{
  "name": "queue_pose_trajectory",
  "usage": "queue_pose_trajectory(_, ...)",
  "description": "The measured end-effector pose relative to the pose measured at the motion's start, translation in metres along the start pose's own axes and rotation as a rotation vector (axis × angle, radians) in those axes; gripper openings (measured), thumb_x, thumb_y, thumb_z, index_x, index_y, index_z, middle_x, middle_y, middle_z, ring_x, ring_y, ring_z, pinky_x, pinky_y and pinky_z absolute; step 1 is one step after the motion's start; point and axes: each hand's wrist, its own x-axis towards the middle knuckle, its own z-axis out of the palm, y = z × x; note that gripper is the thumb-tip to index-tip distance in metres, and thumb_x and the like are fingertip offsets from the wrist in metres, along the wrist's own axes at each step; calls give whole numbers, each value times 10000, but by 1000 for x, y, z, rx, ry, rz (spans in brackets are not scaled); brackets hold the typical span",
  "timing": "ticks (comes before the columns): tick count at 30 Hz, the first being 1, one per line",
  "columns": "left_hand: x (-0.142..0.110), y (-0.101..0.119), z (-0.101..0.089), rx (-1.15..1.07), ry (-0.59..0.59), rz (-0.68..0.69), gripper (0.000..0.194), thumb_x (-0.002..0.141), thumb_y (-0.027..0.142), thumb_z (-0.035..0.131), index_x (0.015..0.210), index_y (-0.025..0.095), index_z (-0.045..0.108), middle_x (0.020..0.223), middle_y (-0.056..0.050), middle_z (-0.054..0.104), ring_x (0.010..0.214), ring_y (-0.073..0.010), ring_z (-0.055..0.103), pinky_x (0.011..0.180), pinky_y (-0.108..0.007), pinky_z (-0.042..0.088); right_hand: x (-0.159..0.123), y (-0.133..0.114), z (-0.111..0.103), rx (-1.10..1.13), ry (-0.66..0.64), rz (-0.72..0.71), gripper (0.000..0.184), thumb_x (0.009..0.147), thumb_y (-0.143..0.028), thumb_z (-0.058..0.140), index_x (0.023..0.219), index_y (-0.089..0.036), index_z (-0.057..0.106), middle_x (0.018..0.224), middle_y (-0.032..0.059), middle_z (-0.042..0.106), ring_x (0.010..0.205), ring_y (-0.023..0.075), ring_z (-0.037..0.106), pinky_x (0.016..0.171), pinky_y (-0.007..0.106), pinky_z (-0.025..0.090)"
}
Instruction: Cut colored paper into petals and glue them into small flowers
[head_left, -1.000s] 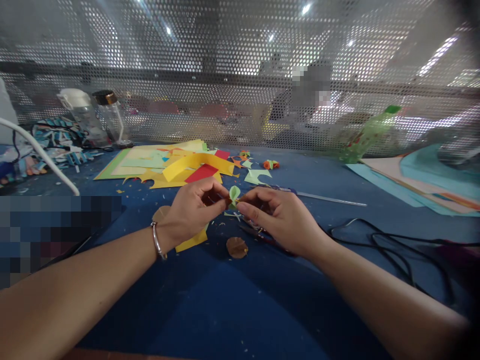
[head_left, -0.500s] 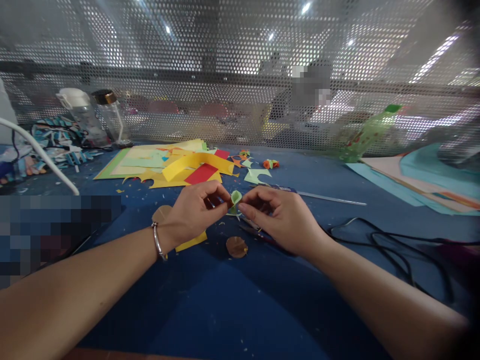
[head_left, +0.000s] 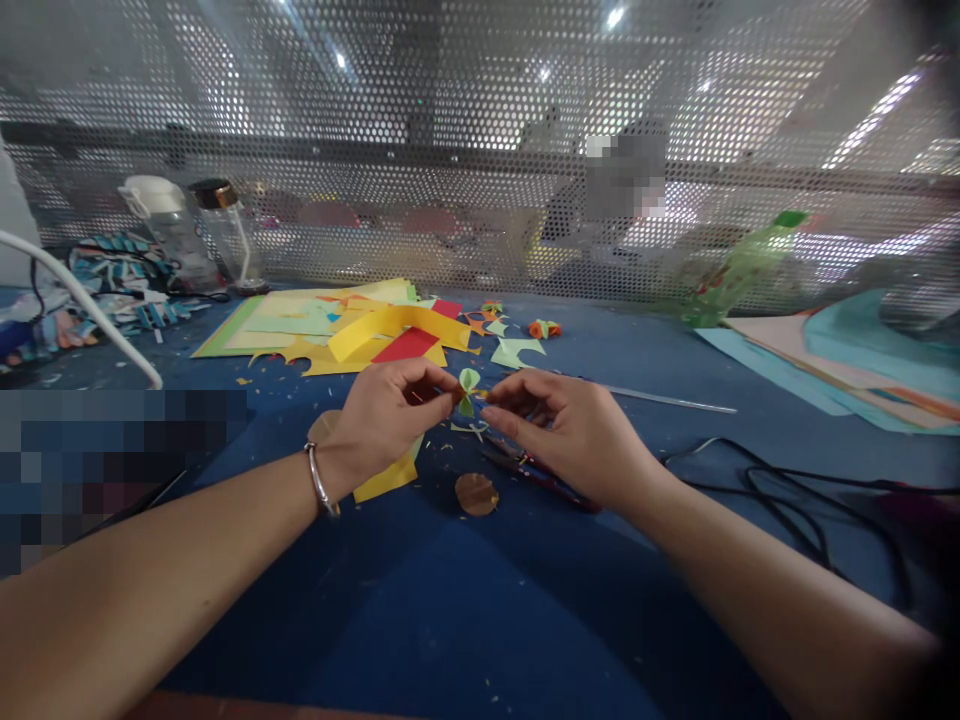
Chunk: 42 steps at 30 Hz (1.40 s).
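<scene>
My left hand (head_left: 386, 415) pinches a small light-green paper flower (head_left: 469, 385) between thumb and fingertips, its rounded petals pointing up and down. Close on its other side is my right hand (head_left: 566, 425), fingers curled and the thumb and index tips slightly apart. A bit of orange-yellow shows at the flower's middle, between the hands. Scissors (head_left: 517, 460) lie on the table partly under my right hand. Nearer to me is a brown round piece (head_left: 476, 494), and a yellow paper piece (head_left: 386, 480) lies below my left wrist.
Coloured paper sheets (head_left: 300, 315) and cut scraps lie behind the hands, beside a small orange paper flower (head_left: 544, 329). A clear strip (head_left: 675, 400) and black cable (head_left: 750, 470) are at right. Two bottles (head_left: 161, 225), a green bottle (head_left: 750, 265) and a perforated metal screen (head_left: 450, 200) stand behind.
The light-green paper has turned, so petals now show above and below its middle. My right fingertips have drawn slightly back from it. My left hand keeps its pinch.
</scene>
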Motion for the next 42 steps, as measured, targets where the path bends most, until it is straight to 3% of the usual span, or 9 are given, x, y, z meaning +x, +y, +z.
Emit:
queue_pose_trajectory(7,-4,13,2,30,74,6,120,786,249,713,877,188,763,878,-53,767,794,-169,688,727,-296,534,-2,0,6,32,-32,10,169,846,-358,658,844,-194,700,707,1,692,569,122,567,525,248,432)
queue_pose_trajectory(13,-5,17,4,61,9,-17,126,803,236,694,902,194,760,910,-43,767,774,-142,673,692,-275,520,-1,1,6,-22,11,15,186,861,-338,607,762,-192,666,640,-15,619,578,127,516,532,254,388)
queue_pose_trajectory(19,-6,18,-2,68,43,-17,154,841,279,659,952,183,706,889,-39,727,713,-118,619,652,-254,497,8,15,-6,-73,90,74,170,811,-345,603,779,-200,685,664,3,678,596,160,598,559,275,426)
queue_pose_trajectory(22,-4,10,-4,20,85,14,121,848,255,640,938,176,655,882,-39,696,716,-116,615,621,-235,499,18,29,-17,-219,108,112,183,792,-346,595,748,-202,699,595,-3,662,551,164,599,543,279,420)
queue_pose_trajectory(25,-1,1,-3,-6,135,56,104,838,208,625,938,186,638,856,-28,682,694,-116,611,604,-236,512,35,43,-27,-393,116,247,195,773,-350,601,732,-209,730,583,-8,680,544,165,622,544,274,425)
queue_pose_trajectory(32,-2,0,-6,39,138,75,80,841,196,593,909,187,636,843,-31,698,671,-120,629,592,-247,522,90,75,-41,-544,201,335,201,722,-349,610,643,-204,726,569,17,680,570,182,615,522,272,387)
queue_pose_trajectory(36,1,1,-17,131,140,86,77,826,171,587,875,178,646,862,-37,718,724,-129,651,634,-251,519,97,87,-41,-601,220,350,191,704,-344,622,631,-206,731,578,37,677,590,203,609,512,285,356)
queue_pose_trajectory(38,4,0,-24,213,106,78,97,813,161,582,866,180,660,852,-35,725,730,-137,654,645,-262,511,90,86,-39,-605,216,330,188,719,-340,618,665,-207,740,611,41,691,615,208,618,521,287,358)
queue_pose_trajectory(42,9,-1,-37,472,-82,-14,170,761,141,558,841,199,697,815,-30,735,730,-176,657,647,-312,475,64,68,-33,-571,181,258,195,773,-366,612,750,-219,740,686,26,720,654,194,642,563,281,394)
